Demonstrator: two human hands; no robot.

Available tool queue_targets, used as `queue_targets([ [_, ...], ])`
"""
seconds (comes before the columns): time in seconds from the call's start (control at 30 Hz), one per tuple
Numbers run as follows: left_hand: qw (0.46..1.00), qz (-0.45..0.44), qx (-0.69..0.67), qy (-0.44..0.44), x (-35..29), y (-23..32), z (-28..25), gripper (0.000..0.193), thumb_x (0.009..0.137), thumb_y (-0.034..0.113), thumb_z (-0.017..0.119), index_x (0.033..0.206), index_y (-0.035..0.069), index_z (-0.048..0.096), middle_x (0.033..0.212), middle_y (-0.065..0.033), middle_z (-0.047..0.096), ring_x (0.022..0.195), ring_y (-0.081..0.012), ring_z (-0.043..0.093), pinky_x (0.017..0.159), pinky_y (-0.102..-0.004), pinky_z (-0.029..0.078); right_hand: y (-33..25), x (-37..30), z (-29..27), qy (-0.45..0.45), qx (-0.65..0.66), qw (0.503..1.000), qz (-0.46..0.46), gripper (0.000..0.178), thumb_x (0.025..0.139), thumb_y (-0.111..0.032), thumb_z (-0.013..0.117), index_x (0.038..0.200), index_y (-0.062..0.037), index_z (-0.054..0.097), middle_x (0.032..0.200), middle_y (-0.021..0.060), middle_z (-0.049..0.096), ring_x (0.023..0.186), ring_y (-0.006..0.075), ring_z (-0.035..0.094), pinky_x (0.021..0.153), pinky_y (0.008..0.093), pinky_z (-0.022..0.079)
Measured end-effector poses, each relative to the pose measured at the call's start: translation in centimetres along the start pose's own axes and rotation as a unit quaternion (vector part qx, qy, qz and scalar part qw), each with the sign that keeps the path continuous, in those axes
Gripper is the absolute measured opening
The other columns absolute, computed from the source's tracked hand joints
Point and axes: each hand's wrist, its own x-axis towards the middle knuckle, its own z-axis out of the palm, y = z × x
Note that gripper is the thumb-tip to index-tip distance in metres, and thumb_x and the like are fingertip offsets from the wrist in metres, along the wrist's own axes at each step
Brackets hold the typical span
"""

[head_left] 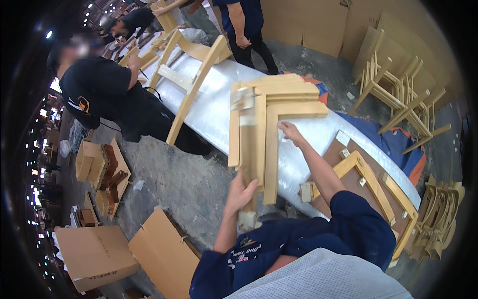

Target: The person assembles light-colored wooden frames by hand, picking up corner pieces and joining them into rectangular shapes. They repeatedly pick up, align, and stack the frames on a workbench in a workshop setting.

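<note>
Several L-shaped wooden frames (271, 149) lie nested in a stack on the table in front of me. Over their left side runs a straight wooden bar (247, 144) with pale blocks at its ends, partly smeared by motion. My left hand (242, 192) is closed round the near part of this bar, thumb on top. At the inner corner of the rightmost frame, my right hand (291, 133) has its fingers curled against the wood; some fingertips are hard to make out.
The long table (219, 82) is wrapped in shiny film. A brown board (343, 154) with angled wooden pieces lies at right. Chair frames (398, 94) stand beyond. A co-worker in black (107, 84) works across at left; another person (244, 25) stands behind. Cardboard boxes (97, 251) sit lower left.
</note>
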Motion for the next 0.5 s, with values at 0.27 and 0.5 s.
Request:
queue_targets([
  [0.27,0.945,0.029,0.26,-0.194,5.1,-4.6,15.9,0.055,0.086,0.024,0.061,0.133,0.002,0.043,0.094,-0.031,0.066,0.092,-0.0484,0.063,0.082,-0.0528,0.05,9.2,-24.6,-23.0,0.352,-0.144,0.921,-0.079,0.049,0.095,-0.035,0.059,0.129,0.0003,0.058,0.122,0.0173,0.062,0.111,0.0267,0.059,0.095,0.0358,0.046],
  [0.5,0.909,0.047,0.375,-0.175,13.1,-10.7,27.4,0.043,0.083,0.024,0.063,0.12,0.007,0.05,0.092,-0.0285,0.067,0.09,-0.0452,0.065,0.08,-0.0531,0.052,26.4,-52.9,-37.1,0.523,-0.464,0.713,0.049,0.07,0.086,-0.043,0.068,0.136,0.0016,0.048,0.139,0.0296,0.045,0.126,0.0445,0.045,0.104,0.0505,0.039],
])
